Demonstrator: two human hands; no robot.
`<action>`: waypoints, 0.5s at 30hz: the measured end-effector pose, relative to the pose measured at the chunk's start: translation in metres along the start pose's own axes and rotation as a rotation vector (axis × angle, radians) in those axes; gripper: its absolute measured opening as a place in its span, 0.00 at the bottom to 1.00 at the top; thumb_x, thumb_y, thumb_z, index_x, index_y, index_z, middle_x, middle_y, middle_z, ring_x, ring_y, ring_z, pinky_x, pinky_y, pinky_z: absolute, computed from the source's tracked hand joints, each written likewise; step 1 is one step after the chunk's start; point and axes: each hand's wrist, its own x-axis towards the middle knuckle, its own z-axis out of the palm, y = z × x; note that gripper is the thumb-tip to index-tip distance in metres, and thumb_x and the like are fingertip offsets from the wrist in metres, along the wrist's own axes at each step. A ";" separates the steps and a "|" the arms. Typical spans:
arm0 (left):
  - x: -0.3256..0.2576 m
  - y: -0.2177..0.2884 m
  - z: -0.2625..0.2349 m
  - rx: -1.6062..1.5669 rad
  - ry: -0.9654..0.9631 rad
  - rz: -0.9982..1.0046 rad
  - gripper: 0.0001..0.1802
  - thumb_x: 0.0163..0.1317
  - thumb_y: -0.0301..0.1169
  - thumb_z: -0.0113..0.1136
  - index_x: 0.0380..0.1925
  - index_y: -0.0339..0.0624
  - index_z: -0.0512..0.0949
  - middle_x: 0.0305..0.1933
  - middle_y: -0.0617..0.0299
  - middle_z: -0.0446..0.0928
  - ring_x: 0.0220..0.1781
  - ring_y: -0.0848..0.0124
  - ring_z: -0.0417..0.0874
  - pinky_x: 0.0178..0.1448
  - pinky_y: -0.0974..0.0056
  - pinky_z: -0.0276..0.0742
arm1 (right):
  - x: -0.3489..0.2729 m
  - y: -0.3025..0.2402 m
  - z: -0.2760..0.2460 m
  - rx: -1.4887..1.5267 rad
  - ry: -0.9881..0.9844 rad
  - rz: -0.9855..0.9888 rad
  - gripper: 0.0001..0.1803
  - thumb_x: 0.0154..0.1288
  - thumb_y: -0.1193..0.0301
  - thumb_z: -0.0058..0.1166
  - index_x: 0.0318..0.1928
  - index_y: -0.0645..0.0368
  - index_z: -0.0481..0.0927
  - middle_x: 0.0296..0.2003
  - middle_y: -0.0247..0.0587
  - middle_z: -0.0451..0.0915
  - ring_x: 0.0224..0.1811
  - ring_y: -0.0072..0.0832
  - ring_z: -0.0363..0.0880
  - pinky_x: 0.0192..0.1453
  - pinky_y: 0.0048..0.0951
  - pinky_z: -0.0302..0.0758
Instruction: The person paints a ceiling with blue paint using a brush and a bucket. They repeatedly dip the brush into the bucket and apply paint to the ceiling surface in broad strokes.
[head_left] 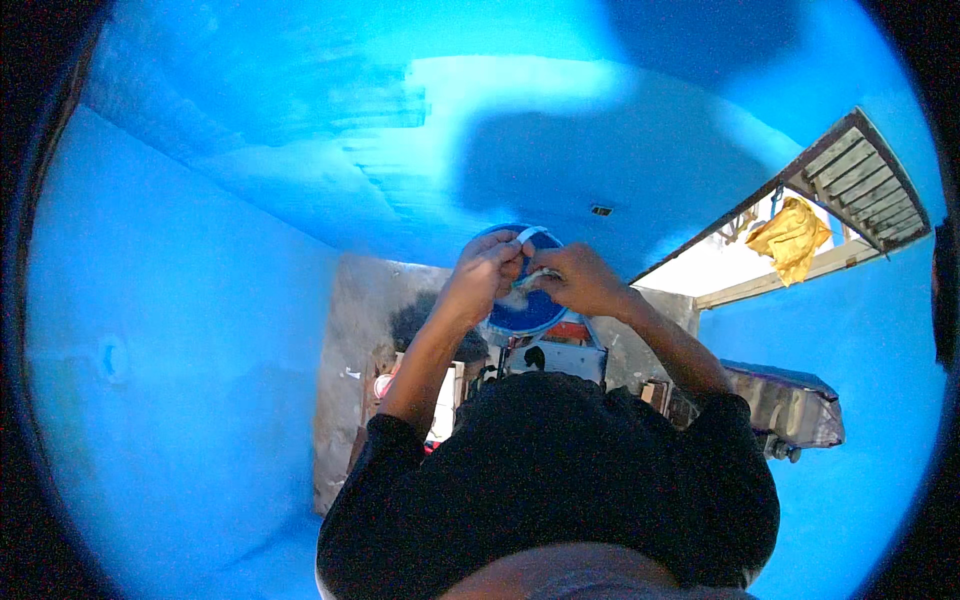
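Observation:
A round blue bucket point(527, 322) is below both hands, with pale smears on its inside. My left hand point(487, 277) is closed in a pinch over the bucket's left side, and a narrow white strip point(533, 233) shows at its fingertips. My right hand point(580, 280), also closed, grips a small whitish, wet-looking piece point(543, 273) over the middle of the bucket. Whether the strip and this piece are one thing I cannot tell. The fingers of both hands nearly meet and partly hide what they hold.
Blue-painted walls point(180, 300) rise around me, with uneven patches ahead. A pale, flat-topped stand point(555, 358) is beneath the bucket. At the right, a yellow cloth point(793, 240) hangs in a window with a slatted shutter point(862, 180); below it lies a plastic-covered object point(790, 405).

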 end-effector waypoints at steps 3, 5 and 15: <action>0.009 -0.001 0.002 0.008 -0.018 -0.003 0.09 0.62 0.32 0.47 0.30 0.41 0.74 0.17 0.74 0.60 0.14 0.84 0.54 0.16 0.74 0.45 | 0.000 0.019 0.005 0.376 -0.046 0.128 0.09 0.53 0.74 0.55 0.37 0.60 0.79 0.26 0.49 0.80 0.27 0.43 0.80 0.31 0.39 0.74; 0.010 0.002 0.002 -0.004 -0.028 -0.014 0.09 0.63 0.32 0.47 0.30 0.41 0.74 0.17 0.75 0.59 0.14 0.84 0.53 0.16 0.74 0.45 | -0.004 0.024 0.002 0.177 0.087 -0.010 0.11 0.55 0.75 0.54 0.41 0.59 0.78 0.29 0.49 0.80 0.30 0.42 0.80 0.31 0.40 0.74; 0.011 0.003 -0.008 -0.031 0.016 -0.021 0.08 0.62 0.32 0.47 0.30 0.41 0.73 0.17 0.76 0.57 0.15 0.85 0.52 0.16 0.76 0.44 | -0.015 0.033 0.010 -0.425 0.334 -0.034 0.12 0.60 0.72 0.50 0.45 0.61 0.71 0.27 0.46 0.77 0.29 0.42 0.79 0.29 0.41 0.74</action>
